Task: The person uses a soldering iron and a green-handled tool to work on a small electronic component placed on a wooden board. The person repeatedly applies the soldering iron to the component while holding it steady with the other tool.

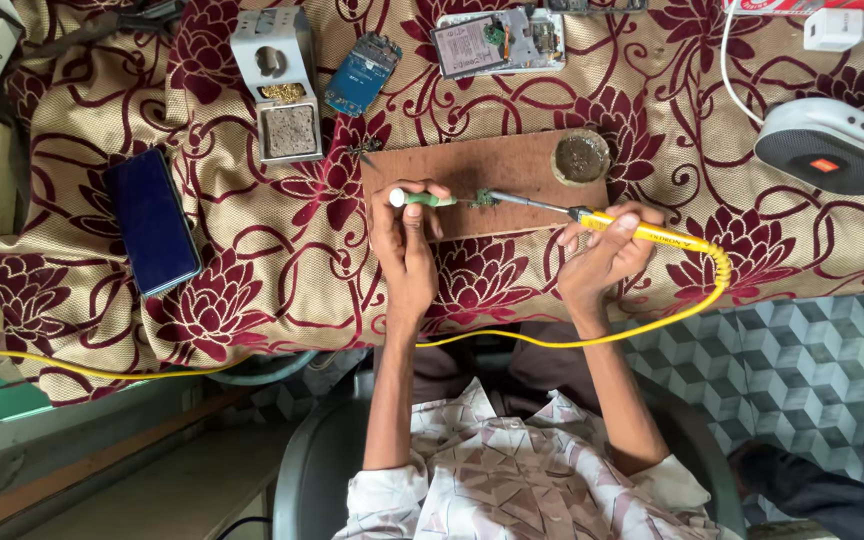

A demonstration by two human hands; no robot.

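Fingers (620,226) grip soldering iron (592,216), tip leftward

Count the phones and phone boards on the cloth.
3. A dark phone lies left on the cloth, a blue board sits top centre, and an opened phone lies beside it. More may be cut off at the top edge.

This is my small electronics repair bench, a cloth-covered table (252,250) in a workshop corner with patterned floor tiles (812,360) below my right hand (602,255). Beyond my left hand (407,240) lie an opened phone (497,42) and a bare blue circuit board (362,72), with a soldering-iron stand (280,85) to its left. My right hand grips a yellow soldering iron (642,232) over a wooden work board (482,180).
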